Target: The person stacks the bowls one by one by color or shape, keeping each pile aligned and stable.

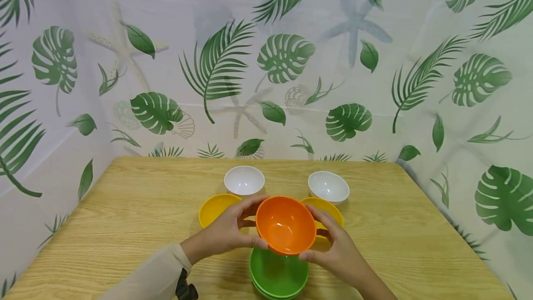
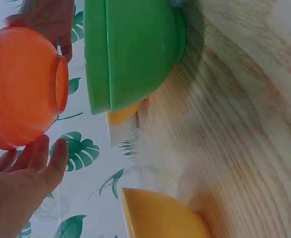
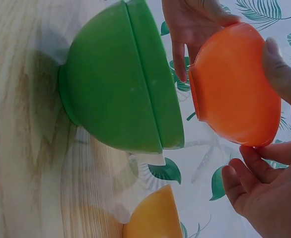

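Observation:
An orange bowl [image 1: 286, 226] is held up between both hands, tilted so its inside faces the head camera. My left hand [image 1: 226, 233] grips its left side, thumb low on the rim and fingers around the back. On the opposite side my right hand [image 1: 335, 249] grips it the same way. Below stands a stack of green bowls [image 1: 279, 272], one nested in another, on the table. Both wrist views show the orange bowl [image 2: 21, 89] apart from the green bowls [image 3: 118, 79], with a gap between them.
Behind the hands, a yellow bowl [image 1: 214, 209] sits at left and another yellow bowl [image 1: 333, 212] at right, partly hidden. Two white bowls, one left [image 1: 244, 180] and one right [image 1: 329, 187], stand farther back on the wooden table [image 1: 145, 207]. A leaf-patterned cloth [image 1: 291, 142] hangs behind.

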Available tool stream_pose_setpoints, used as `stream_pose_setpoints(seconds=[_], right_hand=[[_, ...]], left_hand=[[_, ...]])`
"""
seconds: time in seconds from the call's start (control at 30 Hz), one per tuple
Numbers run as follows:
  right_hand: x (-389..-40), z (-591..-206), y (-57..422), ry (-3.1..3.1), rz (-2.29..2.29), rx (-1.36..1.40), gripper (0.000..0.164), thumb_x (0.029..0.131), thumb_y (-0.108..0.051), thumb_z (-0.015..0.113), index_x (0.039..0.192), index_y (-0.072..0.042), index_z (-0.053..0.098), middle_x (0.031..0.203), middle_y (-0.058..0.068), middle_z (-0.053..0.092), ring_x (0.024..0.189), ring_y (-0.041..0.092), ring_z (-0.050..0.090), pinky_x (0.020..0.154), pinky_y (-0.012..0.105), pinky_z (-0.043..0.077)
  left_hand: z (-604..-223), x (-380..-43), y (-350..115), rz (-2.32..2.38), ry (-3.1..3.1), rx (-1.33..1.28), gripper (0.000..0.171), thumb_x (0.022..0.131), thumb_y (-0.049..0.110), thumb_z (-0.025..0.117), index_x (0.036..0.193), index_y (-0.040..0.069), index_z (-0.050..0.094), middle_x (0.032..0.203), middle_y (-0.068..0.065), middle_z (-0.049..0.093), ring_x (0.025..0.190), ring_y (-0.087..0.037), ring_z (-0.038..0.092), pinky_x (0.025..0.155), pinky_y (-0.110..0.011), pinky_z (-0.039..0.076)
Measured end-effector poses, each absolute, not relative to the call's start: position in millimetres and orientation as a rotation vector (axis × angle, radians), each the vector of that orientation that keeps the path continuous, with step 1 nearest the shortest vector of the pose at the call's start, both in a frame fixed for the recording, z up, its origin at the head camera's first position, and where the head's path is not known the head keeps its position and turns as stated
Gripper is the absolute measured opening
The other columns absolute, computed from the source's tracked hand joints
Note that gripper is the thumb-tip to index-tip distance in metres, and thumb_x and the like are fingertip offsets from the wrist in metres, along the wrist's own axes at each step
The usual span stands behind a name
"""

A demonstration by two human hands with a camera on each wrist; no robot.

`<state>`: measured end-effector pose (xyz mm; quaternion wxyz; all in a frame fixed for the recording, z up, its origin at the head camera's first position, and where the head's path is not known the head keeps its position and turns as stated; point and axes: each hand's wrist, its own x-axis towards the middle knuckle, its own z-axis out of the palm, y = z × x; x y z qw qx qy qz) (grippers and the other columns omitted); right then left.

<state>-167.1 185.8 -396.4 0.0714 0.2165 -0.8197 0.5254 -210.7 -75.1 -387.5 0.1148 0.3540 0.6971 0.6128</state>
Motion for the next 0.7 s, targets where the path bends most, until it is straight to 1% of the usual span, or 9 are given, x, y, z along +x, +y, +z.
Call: stream_pose_setpoints(seconds=[0.1,0.2,0.33,0.43,0.57,0.7], right_hand=[[-166,-397,186,-2.455,1.556,0.707,0.081,0.068,-0.017,0.081,0.14,-0.013,0.043,0.132,0.002,0.046,0.116,0.015,0.043,0.088,0.034,0.047],[-166,-398,187,-2.459,1.547,0.744,0.082,0.067,-0.017,0.081,0.139,-0.013,0.043,0.131,0.001,0.047,0.116,0.014,0.043,0.088,0.033,0.046],[-165,-398,187,-2.477,1.546,0.777,0.081,0.067,-0.018,0.081,0.138,-0.012,0.044,0.132,-0.001,0.046,0.117,0.014,0.042,0.088,0.034,0.046],[-164,-397,188,-2.483,1.543,0.801,0.08,0.068,-0.017,0.081,0.138,-0.012,0.043,0.133,-0.001,0.045,0.117,0.015,0.042,0.088,0.034,0.046],[-162,-396,189,-2.482,1.534,0.842,0.079,0.068,-0.015,0.081,0.138,-0.011,0.043,0.133,0.001,0.045,0.118,0.016,0.042,0.088,0.035,0.047],[-159,-394,190,-2.521,1.54,0.828,0.077,0.069,-0.017,0.08,0.137,-0.013,0.043,0.134,0.0,0.045,0.119,0.016,0.042,0.089,0.035,0.046]], left_hand=[[-389,-208,-77,1.78,2.055,1.033,0.091,0.074,0.03,0.077,0.147,0.009,0.026,0.141,-0.004,0.039,0.119,-0.015,0.045,0.093,-0.034,0.043],[-391,-206,-78,1.746,2.091,1.029,0.095,0.072,0.036,0.077,0.148,0.01,0.024,0.142,-0.003,0.038,0.118,-0.014,0.045,0.093,-0.034,0.043],[-392,-203,-79,1.714,2.115,1.017,0.091,0.072,0.037,0.077,0.146,0.012,0.03,0.141,0.001,0.039,0.116,-0.014,0.046,0.094,-0.036,0.042],[-393,-200,-78,1.707,2.122,1.013,0.09,0.072,0.036,0.077,0.146,0.014,0.03,0.141,0.003,0.038,0.117,-0.014,0.045,0.094,-0.036,0.042],[-395,-197,-77,1.705,2.129,1.034,0.09,0.073,0.035,0.077,0.146,0.012,0.029,0.141,0.002,0.038,0.12,-0.013,0.042,0.095,-0.036,0.041],[-396,-194,-77,1.692,2.122,1.051,0.087,0.073,0.034,0.077,0.144,0.01,0.033,0.138,0.001,0.04,0.122,-0.012,0.04,0.095,-0.035,0.041]])
